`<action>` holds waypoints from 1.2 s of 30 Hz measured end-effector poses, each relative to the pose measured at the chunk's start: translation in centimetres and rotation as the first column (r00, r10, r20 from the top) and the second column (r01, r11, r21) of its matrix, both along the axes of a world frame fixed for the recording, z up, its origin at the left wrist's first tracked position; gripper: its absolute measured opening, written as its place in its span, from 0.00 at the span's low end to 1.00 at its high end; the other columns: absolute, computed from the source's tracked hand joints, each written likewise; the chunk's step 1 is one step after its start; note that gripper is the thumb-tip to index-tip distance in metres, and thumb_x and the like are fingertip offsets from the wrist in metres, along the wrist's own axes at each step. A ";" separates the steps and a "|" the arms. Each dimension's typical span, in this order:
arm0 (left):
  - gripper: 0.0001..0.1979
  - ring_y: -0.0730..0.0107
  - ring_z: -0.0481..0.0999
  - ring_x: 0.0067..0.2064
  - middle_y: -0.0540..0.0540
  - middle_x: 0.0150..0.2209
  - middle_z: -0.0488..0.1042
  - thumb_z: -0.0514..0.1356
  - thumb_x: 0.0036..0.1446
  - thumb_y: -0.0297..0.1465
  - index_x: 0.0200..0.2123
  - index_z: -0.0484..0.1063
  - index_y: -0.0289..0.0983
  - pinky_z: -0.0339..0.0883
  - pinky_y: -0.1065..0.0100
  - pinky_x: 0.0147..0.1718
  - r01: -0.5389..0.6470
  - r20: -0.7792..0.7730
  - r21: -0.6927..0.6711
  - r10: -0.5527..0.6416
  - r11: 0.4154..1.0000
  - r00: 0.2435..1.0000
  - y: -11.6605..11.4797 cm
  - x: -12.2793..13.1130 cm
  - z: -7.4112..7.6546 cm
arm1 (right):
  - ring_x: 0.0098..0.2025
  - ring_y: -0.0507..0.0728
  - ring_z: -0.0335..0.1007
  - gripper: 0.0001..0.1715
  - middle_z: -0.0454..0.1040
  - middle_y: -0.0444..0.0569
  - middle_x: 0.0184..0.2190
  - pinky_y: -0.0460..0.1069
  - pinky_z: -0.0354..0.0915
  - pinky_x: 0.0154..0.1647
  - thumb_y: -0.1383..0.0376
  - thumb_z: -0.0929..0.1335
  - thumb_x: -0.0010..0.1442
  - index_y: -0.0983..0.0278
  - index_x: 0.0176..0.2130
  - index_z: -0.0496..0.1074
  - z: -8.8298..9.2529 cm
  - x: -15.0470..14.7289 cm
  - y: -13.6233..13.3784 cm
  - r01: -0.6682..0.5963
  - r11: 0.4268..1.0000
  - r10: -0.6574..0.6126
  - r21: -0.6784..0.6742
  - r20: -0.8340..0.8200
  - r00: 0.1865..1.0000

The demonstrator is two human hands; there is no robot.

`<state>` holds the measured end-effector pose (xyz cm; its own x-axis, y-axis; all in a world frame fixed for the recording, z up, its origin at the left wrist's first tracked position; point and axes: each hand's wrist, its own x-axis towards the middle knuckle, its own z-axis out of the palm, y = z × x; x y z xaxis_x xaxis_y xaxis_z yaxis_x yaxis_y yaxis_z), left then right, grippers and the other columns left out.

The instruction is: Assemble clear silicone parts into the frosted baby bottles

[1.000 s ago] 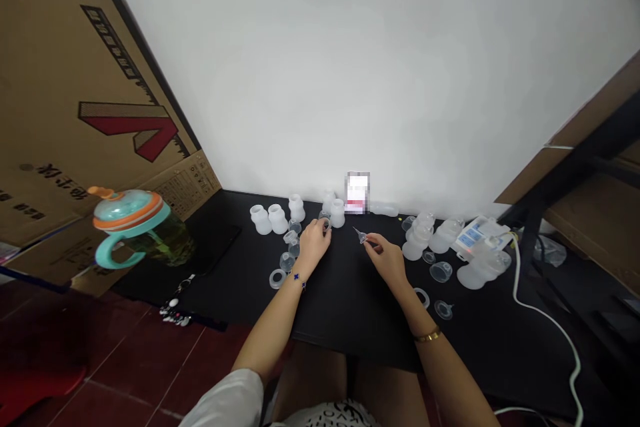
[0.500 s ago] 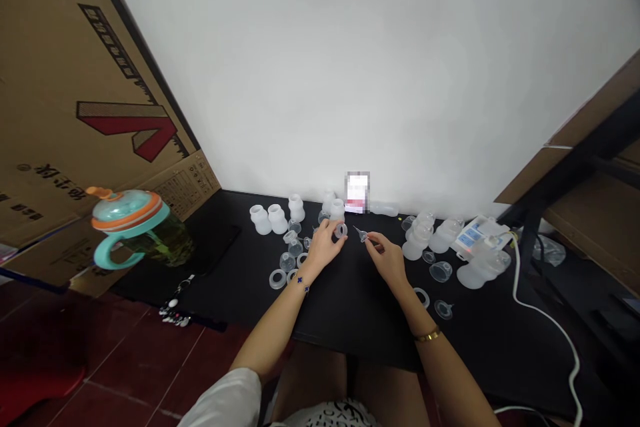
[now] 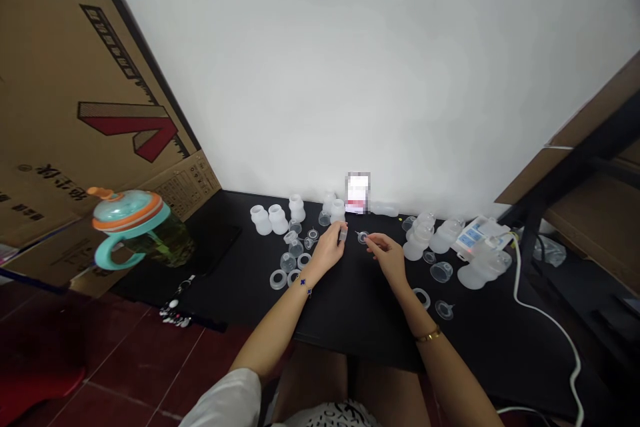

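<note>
My left hand (image 3: 331, 248) is closed round a translucent collar ring (image 3: 343, 233), which is turned edge-on. Between the thumb and fingers of my right hand (image 3: 387, 255) is a clear silicone nipple (image 3: 363, 237), its narrow tip pointing left toward the ring. The two parts are apart. Left of my left forearm lie several loose rings (image 3: 279, 279) and clear domed caps (image 3: 288, 262). White frosted bottles (image 3: 278, 219) stand behind them. A bottle (image 3: 337, 211) stands just beyond my left hand.
On the right are several bottles with nipples fitted (image 3: 419, 239), a white box with a blue label (image 3: 483, 238) and a white cable (image 3: 545, 313). A clear cap (image 3: 441, 271), a ring (image 3: 421, 297) and another nipple (image 3: 444, 309) lie nearer. A lidded cup (image 3: 145, 227) stands at the left.
My left hand has turned the ring from facing me to edge-on. The nipple in my right hand has tilted, so its round base shows more.
</note>
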<state>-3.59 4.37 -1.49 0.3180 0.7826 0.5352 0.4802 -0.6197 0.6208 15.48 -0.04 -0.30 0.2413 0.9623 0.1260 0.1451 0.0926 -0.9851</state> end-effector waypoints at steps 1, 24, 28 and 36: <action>0.21 0.61 0.75 0.57 0.42 0.53 0.74 0.53 0.55 0.15 0.48 0.64 0.40 0.69 0.59 0.56 0.001 0.010 0.010 -0.001 1.000 1.000 0.0 0.0 -0.1 | 0.31 0.61 0.79 0.28 0.83 0.54 0.36 0.48 0.66 0.24 0.44 0.76 0.49 0.63 0.37 0.79 0.0 0.0 0.0 -0.001 1.000 0.000 -0.018 -0.034 0.999; 0.22 0.55 0.82 0.51 0.40 0.56 0.76 0.60 0.66 0.40 0.59 0.58 0.43 0.76 0.59 0.47 -0.077 0.019 -0.111 0.080 0.991 0.997 -1.1 0.3 1.1 | 0.33 0.54 0.80 0.20 0.83 0.49 0.43 0.42 0.68 0.25 0.57 0.81 0.44 0.61 0.36 0.80 -0.2 0.5 0.3 -0.032 0.983 -0.049 -0.180 -0.428 0.902; 0.23 0.56 0.83 0.46 0.39 0.54 0.78 0.57 0.68 0.44 0.60 0.58 0.41 0.76 0.59 0.45 -0.091 -0.018 -0.140 0.089 0.986 0.996 -1.4 0.4 1.4 | 0.32 0.53 0.80 0.19 0.83 0.49 0.40 0.42 0.69 0.24 0.59 0.81 0.46 0.61 0.38 0.80 0.0 0.5 0.2 -0.056 0.974 -0.060 -0.220 -0.487 0.872; 0.24 0.57 0.81 0.51 0.41 0.58 0.75 0.56 0.69 0.44 0.64 0.59 0.42 0.74 0.60 0.49 -0.112 -0.080 -0.088 0.105 0.990 0.991 -1.7 0.3 1.8 | 0.26 0.49 0.76 0.16 0.84 0.48 0.41 0.41 0.70 0.23 0.62 0.79 0.50 0.61 0.40 0.80 0.0 0.8 0.3 -0.150 0.953 -0.033 -0.264 -0.581 0.813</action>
<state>-3.29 2.69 0.30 0.2650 0.8596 0.4369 0.5889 -0.5031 0.6326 16.33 0.30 -0.34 0.1227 0.9468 -0.2976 -0.4498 -0.2143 -0.8671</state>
